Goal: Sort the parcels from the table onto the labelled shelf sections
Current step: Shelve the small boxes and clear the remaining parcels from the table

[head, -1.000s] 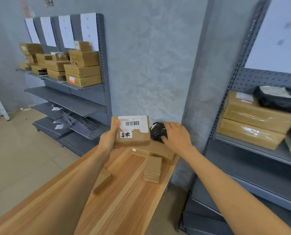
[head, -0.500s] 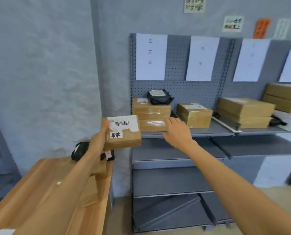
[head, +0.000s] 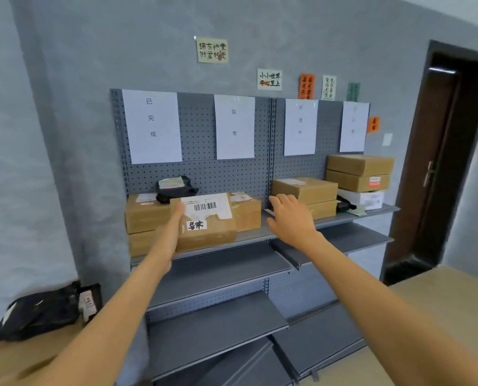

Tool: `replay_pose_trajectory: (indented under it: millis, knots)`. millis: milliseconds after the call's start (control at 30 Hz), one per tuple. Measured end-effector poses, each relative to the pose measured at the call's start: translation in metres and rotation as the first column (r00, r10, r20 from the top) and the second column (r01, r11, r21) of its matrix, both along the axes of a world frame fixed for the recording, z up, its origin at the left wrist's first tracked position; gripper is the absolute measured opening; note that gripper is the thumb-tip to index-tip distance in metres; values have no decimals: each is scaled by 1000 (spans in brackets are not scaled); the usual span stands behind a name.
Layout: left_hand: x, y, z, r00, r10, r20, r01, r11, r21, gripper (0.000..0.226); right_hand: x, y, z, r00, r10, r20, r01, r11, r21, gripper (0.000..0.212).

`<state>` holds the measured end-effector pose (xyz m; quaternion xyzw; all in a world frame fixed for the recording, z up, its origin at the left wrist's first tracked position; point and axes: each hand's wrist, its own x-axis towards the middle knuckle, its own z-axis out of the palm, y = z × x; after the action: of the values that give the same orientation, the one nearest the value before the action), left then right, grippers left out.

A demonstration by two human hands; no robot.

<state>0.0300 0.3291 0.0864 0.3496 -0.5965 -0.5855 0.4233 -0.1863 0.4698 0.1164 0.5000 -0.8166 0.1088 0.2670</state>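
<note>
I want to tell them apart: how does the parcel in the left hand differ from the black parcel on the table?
The held parcel is a stiff brown cardboard box; the black parcel is a soft, crumpled bag. The left hand holds the box in front of the shelf; the bag lies on the table. Both carry white labels.

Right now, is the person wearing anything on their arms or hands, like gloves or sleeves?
No. Both forearms are bare as far as the picture shows, with no sleeves in view. The left hand and the right hand have no gloves, and I can see no watch, ring or bracelet.
</note>
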Motion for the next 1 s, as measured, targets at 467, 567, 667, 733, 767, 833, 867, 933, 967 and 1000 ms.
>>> replay_pose_trajectory:
  millis: [467,567,667,733,767,833,867,933,967,1000]
  knots:
    - [-153,32,-23,996,-19,87,-5,965,263,68,-151,16,-34,998,55,37,-57,996,74,47]
    - [-169,31,-30,992,-25,124,-13,955,296,76,-171,11,-45,995,78,56,-83,992,97,54]
    - [-184,23,-35,990,-22,142,-23,951,308,72,-190,2,-51,994,88,68,-94,991,97,54]
    - [-196,15,-39,989,-12,148,-36,949,314,64,-201,-7,-55,993,94,74,-101,990,94,53]
    - [-203,11,-41,988,-10,153,-39,948,315,60,-206,-11,-57,992,98,79,-106,990,96,53]
    - [-217,0,-49,987,-12,159,-41,945,323,54,-215,-23,-64,991,98,93,-108,988,113,54]
    - [-224,-7,-54,987,-15,159,-40,943,332,52,-220,-29,-68,991,95,97,-107,987,123,51]
    - [-238,-23,-64,988,-16,153,-39,935,353,49,-232,-44,-77,990,95,106,-109,984,141,44]
    - [-244,-31,-70,989,-12,148,-43,931,363,46,-238,-52,-81,989,96,109,-112,983,148,41]
    - [-251,-41,-76,990,-1,140,-51,927,370,42,-245,-61,-85,989,99,109,-115,981,154,39]
